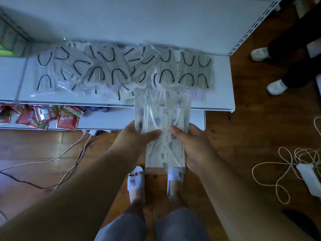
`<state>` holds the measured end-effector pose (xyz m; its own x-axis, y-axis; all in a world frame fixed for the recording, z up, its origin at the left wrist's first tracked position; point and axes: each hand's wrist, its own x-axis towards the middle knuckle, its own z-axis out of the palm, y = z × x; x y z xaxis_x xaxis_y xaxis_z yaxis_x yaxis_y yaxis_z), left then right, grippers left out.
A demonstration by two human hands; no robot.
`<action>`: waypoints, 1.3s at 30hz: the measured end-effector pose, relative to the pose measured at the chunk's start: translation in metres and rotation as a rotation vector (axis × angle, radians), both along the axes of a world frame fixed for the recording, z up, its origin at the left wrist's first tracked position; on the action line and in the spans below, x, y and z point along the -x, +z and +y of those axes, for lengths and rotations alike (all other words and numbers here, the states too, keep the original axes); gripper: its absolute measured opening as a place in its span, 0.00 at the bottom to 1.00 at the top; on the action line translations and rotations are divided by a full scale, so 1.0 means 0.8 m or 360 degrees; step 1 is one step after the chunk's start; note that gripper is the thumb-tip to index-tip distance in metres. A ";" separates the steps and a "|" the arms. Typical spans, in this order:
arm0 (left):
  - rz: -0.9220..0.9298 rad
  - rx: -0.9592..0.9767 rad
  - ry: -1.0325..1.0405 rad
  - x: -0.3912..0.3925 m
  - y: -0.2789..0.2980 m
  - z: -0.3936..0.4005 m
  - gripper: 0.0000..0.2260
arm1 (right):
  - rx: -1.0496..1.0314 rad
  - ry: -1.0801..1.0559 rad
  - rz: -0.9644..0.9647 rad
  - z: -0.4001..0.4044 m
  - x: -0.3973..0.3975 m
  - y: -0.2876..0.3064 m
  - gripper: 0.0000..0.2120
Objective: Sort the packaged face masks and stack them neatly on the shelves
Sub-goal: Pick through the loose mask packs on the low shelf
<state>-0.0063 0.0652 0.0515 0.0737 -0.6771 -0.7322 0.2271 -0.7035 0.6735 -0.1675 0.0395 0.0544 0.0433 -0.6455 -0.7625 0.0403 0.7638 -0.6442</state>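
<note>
Both hands hold a small stack of clear-wrapped patterned face masks (pixel 163 119) with white ear loops, in front of the white shelf (pixel 220 94). My left hand (pixel 137 136) grips the stack's left edge, thumb on top. My right hand (pixel 189 145) grips the right edge, thumb also on top. The far end of the stack reaches over the shelf's front edge. On the shelf lie several packaged grey masks with black ear loops (pixel 107 68): a loose jumble at left, a tidier row (pixel 184 70) at right.
A lower shelf (pixel 111 119) holds red sachets (pixel 67 119). Cables (pixel 73 153) trail over the wooden floor at left; a coiled cord and white power strip (pixel 309 178) lie at right. Another person's legs and white shoes (pixel 276 86) stand at upper right. My slippered feet (pixel 136 178) are below.
</note>
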 end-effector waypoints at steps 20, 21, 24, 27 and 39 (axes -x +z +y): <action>0.0117 0.0286 0.0116 0.106 0.137 0.143 0.12 | 0.0228 -0.0218 -0.0366 0.130 0.116 0.130 0.07; 0.0159 0.0305 0.0127 0.117 0.154 0.148 0.12 | 0.0264 -0.0234 -0.0371 0.134 0.130 0.152 0.07; 0.0109 0.0415 0.0148 0.150 0.199 0.161 0.14 | 0.0443 -0.0226 -0.0310 0.144 0.163 0.210 0.08; 0.0028 0.0548 0.0190 0.171 0.243 0.163 0.17 | 0.0603 -0.0308 -0.0295 0.148 0.184 0.255 0.09; -0.0043 0.0730 0.0431 0.175 0.338 0.168 0.11 | 0.0637 -0.0205 -0.0523 0.142 0.174 0.344 0.14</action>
<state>-0.1460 0.1999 0.3221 0.3052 -0.8813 -0.3608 0.3381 -0.2539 0.9062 -0.3068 0.1530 0.3298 0.1399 -0.8990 -0.4150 0.3662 0.4364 -0.8219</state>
